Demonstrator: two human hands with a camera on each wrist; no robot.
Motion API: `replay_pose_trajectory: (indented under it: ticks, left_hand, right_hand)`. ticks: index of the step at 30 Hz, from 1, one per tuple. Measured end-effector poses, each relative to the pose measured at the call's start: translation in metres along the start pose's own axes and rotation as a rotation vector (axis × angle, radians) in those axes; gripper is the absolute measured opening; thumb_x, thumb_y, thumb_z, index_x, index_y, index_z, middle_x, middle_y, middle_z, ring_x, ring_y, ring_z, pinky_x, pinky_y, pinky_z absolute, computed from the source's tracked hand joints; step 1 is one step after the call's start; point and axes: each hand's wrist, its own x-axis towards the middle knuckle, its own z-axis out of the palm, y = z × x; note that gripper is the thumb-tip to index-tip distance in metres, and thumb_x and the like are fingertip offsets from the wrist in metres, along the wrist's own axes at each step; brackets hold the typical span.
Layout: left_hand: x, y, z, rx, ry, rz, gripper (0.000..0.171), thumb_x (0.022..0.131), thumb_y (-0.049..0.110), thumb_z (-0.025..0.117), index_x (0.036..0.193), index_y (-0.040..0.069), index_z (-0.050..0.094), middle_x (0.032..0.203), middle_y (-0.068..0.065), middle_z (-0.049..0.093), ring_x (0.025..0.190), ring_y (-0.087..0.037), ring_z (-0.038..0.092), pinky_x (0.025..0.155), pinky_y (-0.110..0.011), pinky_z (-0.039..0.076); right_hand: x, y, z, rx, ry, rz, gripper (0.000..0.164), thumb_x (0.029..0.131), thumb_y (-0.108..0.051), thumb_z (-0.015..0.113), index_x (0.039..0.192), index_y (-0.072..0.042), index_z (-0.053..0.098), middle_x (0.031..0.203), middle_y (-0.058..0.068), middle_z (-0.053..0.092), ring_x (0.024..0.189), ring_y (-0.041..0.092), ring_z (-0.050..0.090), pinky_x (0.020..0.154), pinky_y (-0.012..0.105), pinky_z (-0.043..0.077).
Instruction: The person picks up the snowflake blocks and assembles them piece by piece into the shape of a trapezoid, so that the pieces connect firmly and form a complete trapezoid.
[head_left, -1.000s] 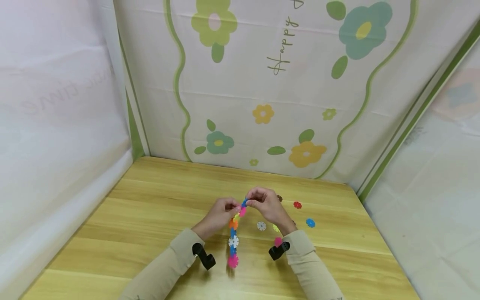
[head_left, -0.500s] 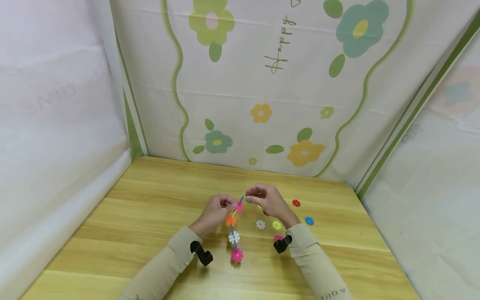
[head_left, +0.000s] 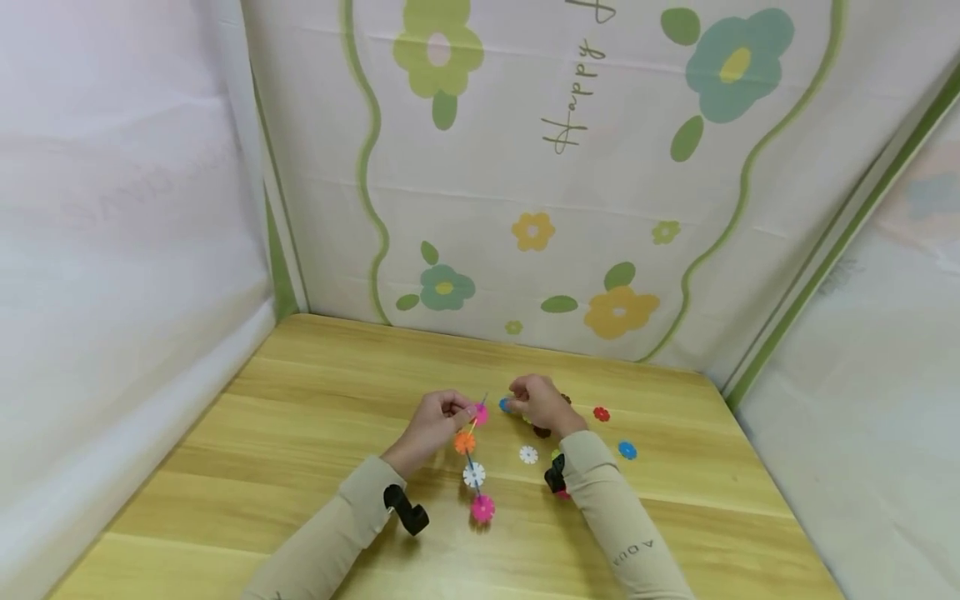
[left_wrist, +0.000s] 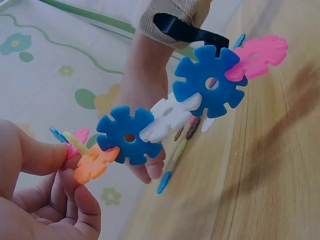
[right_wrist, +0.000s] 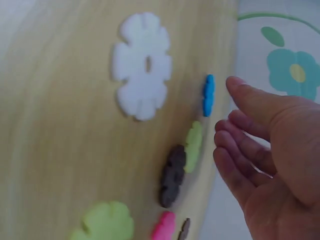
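On the wooden table (head_left: 300,433), near the middle, the left hand (head_left: 435,425) pinches the far end of a chain of flower pieces (head_left: 472,454) between thumb and fingers. That chain has pink, orange, blue and white flowers and runs back toward the person, low over the wood. Just to its right, the right hand (head_left: 542,406) is loose and holds nothing, with its fingers (right_wrist: 245,155) a little bent. It hovers over loose pieces: a blue piece (right_wrist: 208,95), a green piece (right_wrist: 193,146), a brown piece (right_wrist: 173,175) and a white piece (right_wrist: 142,65).
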Motion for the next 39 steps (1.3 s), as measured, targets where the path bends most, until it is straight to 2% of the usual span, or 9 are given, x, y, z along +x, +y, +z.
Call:
replay_pose_trajectory:
  ticks: [5, 9, 13, 16, 19, 24, 29, 35, 39]
  left_hand:
    - [-0.001, 0.001, 0.001, 0.006, -0.002, 0.0, 0.013, 0.103, 0.014, 0.069, 0.104, 0.002, 0.073, 0.09, -0.01, 0.066, 0.077, -0.018, 0.052, 0.066, -0.027, 0.044]
    - [-0.002, 0.001, -0.001, 0.013, 0.001, -0.003, 0.014, 0.104, 0.016, 0.068, 0.104, 0.003, 0.073, 0.091, -0.011, 0.066, 0.076, -0.017, 0.051, 0.065, -0.026, 0.043]
    - [-0.001, 0.0, 0.0, 0.033, -0.004, 0.005, 0.015, 0.105, 0.018, 0.068, 0.104, 0.004, 0.073, 0.091, -0.008, 0.066, 0.077, -0.017, 0.052, 0.065, -0.025, 0.044]
    - [0.0, -0.002, -0.001, 0.041, -0.009, 0.005, 0.015, 0.105, 0.018, 0.067, 0.104, 0.005, 0.073, 0.093, -0.007, 0.067, 0.08, -0.018, 0.055, 0.067, -0.025, 0.046]
    - [0.0, -0.002, -0.001, 0.04, -0.011, -0.005, 0.013, 0.105, 0.018, 0.067, 0.105, 0.007, 0.073, 0.095, -0.008, 0.067, 0.081, -0.019, 0.055, 0.069, -0.026, 0.047]
    - [-0.001, -0.001, 0.001, 0.039, -0.012, -0.008, 0.013, 0.105, 0.018, 0.067, 0.105, 0.007, 0.074, 0.096, -0.01, 0.068, 0.082, -0.018, 0.056, 0.071, -0.027, 0.048]
    - [-0.001, 0.0, 0.001, 0.04, -0.014, -0.006, 0.012, 0.105, 0.018, 0.068, 0.105, 0.007, 0.074, 0.095, -0.009, 0.069, 0.082, -0.017, 0.057, 0.073, -0.029, 0.049]
    - [-0.001, 0.001, 0.003, 0.042, -0.027, -0.001, 0.015, 0.105, 0.02, 0.068, 0.104, 0.006, 0.073, 0.094, -0.008, 0.068, 0.081, -0.017, 0.055, 0.07, -0.027, 0.047]
    - [-0.001, 0.001, 0.004, 0.049, -0.035, 0.008, 0.014, 0.104, 0.02, 0.069, 0.104, 0.007, 0.073, 0.094, -0.007, 0.069, 0.081, -0.017, 0.056, 0.07, -0.026, 0.047]
  right_hand:
    - [0.004, 0.006, 0.007, -0.033, -0.01, 0.041, 0.018, 0.098, -0.018, 0.078, 0.109, -0.003, 0.078, 0.102, 0.007, 0.075, 0.089, 0.017, 0.065, 0.085, 0.04, 0.059]
    - [0.005, 0.005, 0.009, -0.013, 0.015, 0.081, 0.015, 0.096, -0.015, 0.08, 0.105, -0.006, 0.073, 0.1, 0.005, 0.071, 0.087, 0.016, 0.063, 0.083, 0.036, 0.057]
    - [-0.001, 0.004, 0.005, 0.051, 0.062, 0.106, 0.015, 0.094, -0.01, 0.081, 0.102, -0.008, 0.068, 0.097, 0.005, 0.07, 0.085, 0.017, 0.064, 0.078, 0.033, 0.057]
    - [-0.007, 0.002, 0.0, 0.13, 0.095, 0.108, 0.01, 0.096, -0.01, 0.078, 0.101, -0.008, 0.07, 0.095, 0.005, 0.071, 0.087, 0.02, 0.067, 0.076, 0.032, 0.058]
    - [-0.013, -0.001, -0.008, 0.213, 0.108, 0.11, 0.008, 0.098, -0.013, 0.076, 0.104, -0.008, 0.072, 0.098, 0.006, 0.072, 0.093, 0.026, 0.07, 0.079, 0.036, 0.06]
    - [-0.024, -0.009, -0.024, 0.287, 0.101, 0.116, 0.013, 0.099, -0.019, 0.076, 0.107, -0.009, 0.073, 0.102, 0.006, 0.073, 0.103, 0.034, 0.071, 0.089, 0.046, 0.06]
    - [-0.033, -0.017, -0.035, 0.374, 0.102, 0.088, 0.018, 0.098, -0.021, 0.077, 0.109, -0.008, 0.073, 0.104, 0.011, 0.075, 0.099, 0.031, 0.072, 0.093, 0.053, 0.06]
    - [-0.042, -0.031, -0.041, 0.417, 0.1, 0.033, 0.02, 0.1, -0.022, 0.076, 0.112, -0.006, 0.075, 0.101, 0.009, 0.078, 0.089, 0.016, 0.074, 0.082, 0.032, 0.063]
    - [-0.047, -0.043, -0.044, 0.422, 0.094, -0.02, 0.017, 0.101, -0.019, 0.074, 0.111, -0.005, 0.077, 0.099, 0.01, 0.08, 0.088, 0.015, 0.075, 0.08, 0.03, 0.063]
